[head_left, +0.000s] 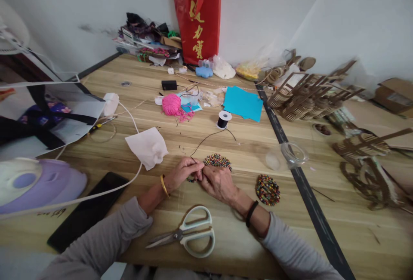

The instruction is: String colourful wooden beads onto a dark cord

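My left hand (184, 174) pinches a thin black cord (200, 143) that curves up toward a black spool (223, 119) with white ends. Against it, my right hand (220, 182) has its fingers closed at the same spot, where a few dark strung beads (191, 180) show below. What the right fingertips grip is too small to make out. Just behind the hands lies a pile of multicoloured beads (218, 161), partly covered by the right hand. Another round bunch of beads (267, 189) rests to the right. White-handled scissors (185, 233) lie nearer my body.
A black phone (87, 211), white cable, purple-and-white device (38, 185) and white paper (147, 147) are at left. Pink yarn (171, 104) and blue sheets (243, 103) lie farther back. Clear tape rolls (293, 155) and brown woven pieces (306, 97) are at right.
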Demonstrator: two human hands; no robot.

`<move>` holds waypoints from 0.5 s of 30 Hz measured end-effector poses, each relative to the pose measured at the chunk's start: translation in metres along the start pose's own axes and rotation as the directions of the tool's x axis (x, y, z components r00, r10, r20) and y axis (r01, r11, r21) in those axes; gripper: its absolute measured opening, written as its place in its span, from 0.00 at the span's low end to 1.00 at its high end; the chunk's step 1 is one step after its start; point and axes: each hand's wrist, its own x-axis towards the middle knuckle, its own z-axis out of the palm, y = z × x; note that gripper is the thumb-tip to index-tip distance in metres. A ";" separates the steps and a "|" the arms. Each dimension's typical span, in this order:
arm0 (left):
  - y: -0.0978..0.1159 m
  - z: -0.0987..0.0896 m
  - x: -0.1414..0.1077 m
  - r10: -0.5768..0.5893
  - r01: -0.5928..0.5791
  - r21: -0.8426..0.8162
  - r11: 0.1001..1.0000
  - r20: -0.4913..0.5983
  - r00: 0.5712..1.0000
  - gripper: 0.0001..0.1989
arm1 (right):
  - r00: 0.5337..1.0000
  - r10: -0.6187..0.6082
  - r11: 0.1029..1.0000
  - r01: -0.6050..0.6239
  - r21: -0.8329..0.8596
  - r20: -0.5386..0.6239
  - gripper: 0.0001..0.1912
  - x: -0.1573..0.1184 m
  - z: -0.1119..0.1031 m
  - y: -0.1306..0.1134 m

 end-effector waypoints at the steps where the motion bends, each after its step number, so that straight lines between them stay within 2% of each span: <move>1: 0.000 0.000 0.000 0.004 -0.004 0.017 1.000 0.002 1.000 0.21 | 1.000 0.001 1.000 -0.001 -0.006 0.002 0.05 0.000 0.000 0.000; 6: 0.000 -0.002 0.000 0.004 -0.006 0.055 0.998 0.025 1.000 0.21 | 1.000 0.001 0.999 -0.001 -0.038 0.015 0.05 -0.001 0.001 0.000; 10: 0.003 0.000 0.000 0.009 -0.009 0.038 0.999 0.003 1.000 0.21 | 1.000 -0.004 0.999 0.005 -0.036 0.021 0.05 0.000 0.000 0.001; 15: 0.015 0.001 -0.004 0.081 -0.078 0.088 0.993 -0.036 0.996 0.17 | 1.000 0.008 0.999 -0.009 -0.040 -0.026 0.07 -0.002 -0.001 0.009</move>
